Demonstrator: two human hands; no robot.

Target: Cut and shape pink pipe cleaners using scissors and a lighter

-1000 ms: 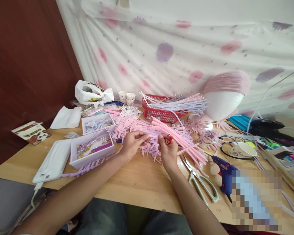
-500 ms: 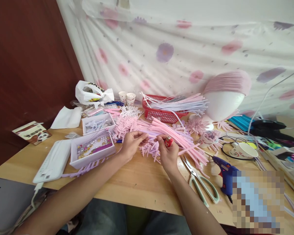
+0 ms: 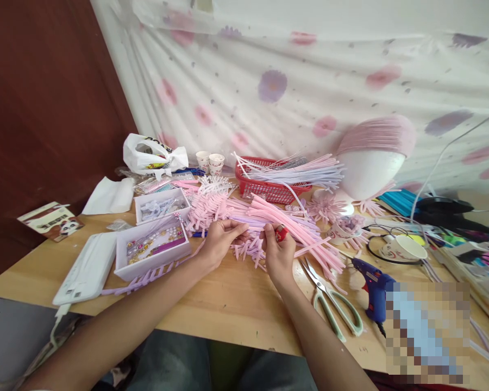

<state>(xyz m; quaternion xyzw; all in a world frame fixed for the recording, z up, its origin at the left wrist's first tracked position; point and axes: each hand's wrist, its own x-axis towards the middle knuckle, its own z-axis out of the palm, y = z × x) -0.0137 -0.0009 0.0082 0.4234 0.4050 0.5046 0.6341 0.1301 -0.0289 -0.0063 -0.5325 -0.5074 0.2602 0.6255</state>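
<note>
Here at the surface point(image 3: 232, 309), the left hand point(image 3: 220, 244) has thumb and forefinger pinched together; whether anything sits between them, I cannot tell. Across from it, the right hand point(image 3: 279, 255) curls its fingers closely around a small red object point(image 3: 281, 233), right in front of the pink fuzzy stems point(image 3: 285, 217), which lie in a loose bundle.

Over to the containers! Left, the front white box point(image 3: 150, 263) carries pearly strings, gold and purple gems and a purple strip. Just behind it, the rear white box point(image 3: 139, 215) holds pale lilac pieces. Beyond the bundle, the red basket point(image 3: 264, 191) bristles with pale pink and bluish-white stems, tips jutting over its rim. Pinkish-lilac pieces crowd the paper cup point(image 3: 337, 235) beside the bundle, while farther right a tilted paper cup point(image 3: 403, 248) leans by a black cable point(image 3: 372, 255).
</note>
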